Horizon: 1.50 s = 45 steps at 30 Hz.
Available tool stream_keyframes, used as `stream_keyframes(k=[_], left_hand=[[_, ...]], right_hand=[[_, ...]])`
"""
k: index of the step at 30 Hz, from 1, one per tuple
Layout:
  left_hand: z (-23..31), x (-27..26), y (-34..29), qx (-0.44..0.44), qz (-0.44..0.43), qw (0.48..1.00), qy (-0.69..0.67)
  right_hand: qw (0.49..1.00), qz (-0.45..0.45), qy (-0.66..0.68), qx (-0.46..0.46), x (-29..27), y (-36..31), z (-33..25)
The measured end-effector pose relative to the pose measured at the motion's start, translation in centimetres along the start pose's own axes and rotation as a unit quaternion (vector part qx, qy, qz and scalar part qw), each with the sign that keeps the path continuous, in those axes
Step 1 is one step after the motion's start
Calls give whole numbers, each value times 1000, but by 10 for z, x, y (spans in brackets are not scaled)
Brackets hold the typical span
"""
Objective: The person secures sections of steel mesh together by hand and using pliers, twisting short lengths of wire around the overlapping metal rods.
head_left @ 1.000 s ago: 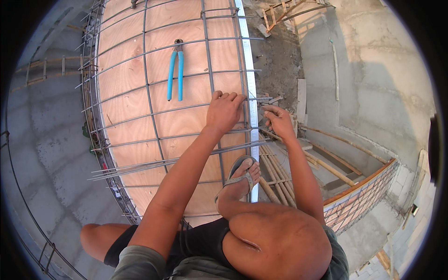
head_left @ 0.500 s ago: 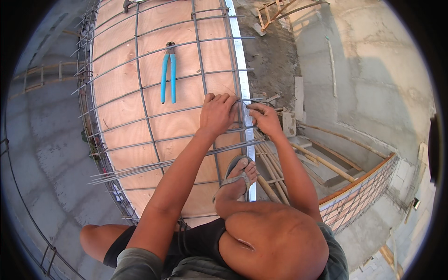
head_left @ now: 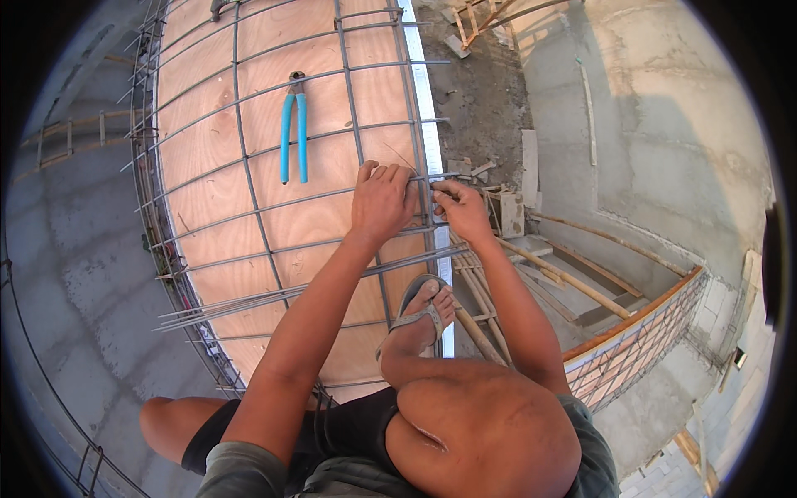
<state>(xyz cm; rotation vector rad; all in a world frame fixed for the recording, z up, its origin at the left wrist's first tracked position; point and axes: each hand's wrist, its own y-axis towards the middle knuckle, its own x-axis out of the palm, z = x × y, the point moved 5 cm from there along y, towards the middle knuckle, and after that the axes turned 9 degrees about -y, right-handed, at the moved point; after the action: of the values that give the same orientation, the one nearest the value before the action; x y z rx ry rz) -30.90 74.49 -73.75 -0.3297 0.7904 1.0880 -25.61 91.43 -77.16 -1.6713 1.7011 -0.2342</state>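
Observation:
Both my hands work at the right edge of a steel rebar grid [head_left: 355, 116] laid over plywood [head_left: 324, 166]. My left hand [head_left: 383, 203] is closed, its fingers curled beside the edge bars, and a thin wire [head_left: 399, 154] sticks up by its fingertips. Just across the edge bars, my right hand [head_left: 462, 211] is closed in a pinch near a bar end; whatever lies between its fingertips is hidden. End-cutting nippers [head_left: 302, 137] with long blue handles lie on the grid, jaws pointing away, left of and beyond my hands.
A white strip [head_left: 426, 91] lines the deck's right edge, with a drop beyond to lower ground holding timber poles [head_left: 581, 282]. Loose rods [head_left: 241, 303] lie across the grid near me. My sandalled foot [head_left: 425, 315] rests at the edge. A hammer [head_left: 217, 8] lies at the far end.
My right hand has moved slightly left, closer to the edge bars, and its fingers have drawn together. My left hand stays at nearly the same spot. The nippers have not moved on the grid.

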Motion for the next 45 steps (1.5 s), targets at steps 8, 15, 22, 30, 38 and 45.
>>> stream_keyframes(k=[8, 15, 22, 30, 38, 45], left_hand=[[3, -1, 1, 7, 28, 1000, -2], [0, -2, 0, -5, 36, 999, -25], [1, -6, 1, -7, 57, 997, -61], [-2, -6, 1, -25, 53, 995, -85], [-2, -4, 1, -1, 82, 993, -86], [11, -1, -6, -29, 79, 993, -77]], right_hand=[[1000, 4, 23, 11, -2, 2, 6], [1000, 9, -23, -14, -2, 3, -2], [999, 31, -35, -24, -3, 5, -2], [997, 36, -57, -28, -5, 2, -6], [996, 56, -69, -17, -5, -6, -26], [997, -30, -59, 34, -9, -16, -58]])
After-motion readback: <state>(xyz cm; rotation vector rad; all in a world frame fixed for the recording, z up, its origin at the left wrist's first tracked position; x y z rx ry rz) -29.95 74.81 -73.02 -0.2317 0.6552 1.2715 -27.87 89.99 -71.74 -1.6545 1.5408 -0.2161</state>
